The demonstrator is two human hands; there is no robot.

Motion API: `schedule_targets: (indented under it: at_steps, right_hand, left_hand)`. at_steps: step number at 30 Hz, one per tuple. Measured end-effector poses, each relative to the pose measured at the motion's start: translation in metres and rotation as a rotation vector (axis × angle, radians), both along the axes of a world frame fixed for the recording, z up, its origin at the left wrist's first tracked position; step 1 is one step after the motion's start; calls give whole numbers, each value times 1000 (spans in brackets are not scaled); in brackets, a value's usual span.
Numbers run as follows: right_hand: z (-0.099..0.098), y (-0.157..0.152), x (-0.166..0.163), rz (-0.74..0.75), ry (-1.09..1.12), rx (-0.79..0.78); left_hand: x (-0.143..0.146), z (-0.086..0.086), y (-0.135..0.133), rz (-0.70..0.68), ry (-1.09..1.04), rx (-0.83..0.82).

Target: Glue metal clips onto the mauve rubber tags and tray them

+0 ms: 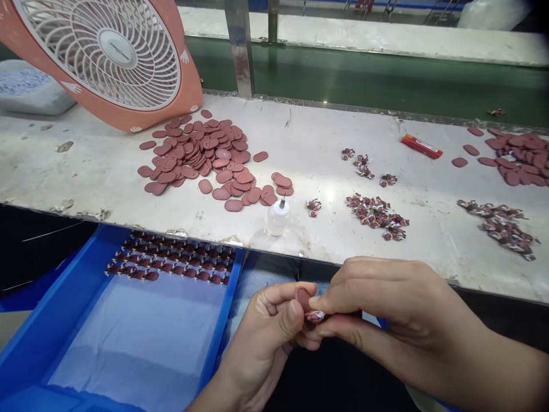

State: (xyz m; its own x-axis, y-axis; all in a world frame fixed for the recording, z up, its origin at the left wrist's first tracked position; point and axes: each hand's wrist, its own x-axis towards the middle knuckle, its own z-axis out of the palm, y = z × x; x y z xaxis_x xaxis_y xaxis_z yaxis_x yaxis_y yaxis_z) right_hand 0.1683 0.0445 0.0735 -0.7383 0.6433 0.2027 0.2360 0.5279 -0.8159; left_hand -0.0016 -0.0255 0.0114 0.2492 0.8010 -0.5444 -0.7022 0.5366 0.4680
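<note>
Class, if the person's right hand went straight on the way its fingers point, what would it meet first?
Most likely the reddish-brown oval piece held in the left hand, then that hand itself. The right hand has its fingertips right by the piece, though depth leaves exact contact unclear.

We face a scuffed white counter with a metal post at its far edge; beyond run a green strip and a pale ledge.
</note>
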Motion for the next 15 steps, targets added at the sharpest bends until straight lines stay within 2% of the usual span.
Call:
schedule_targets:
  at_steps: [15]
  right_hand:
    - [-3, 1, -2, 23, 4, -20]
  left_hand:
    - [-3, 5, 0, 33, 60, 32]
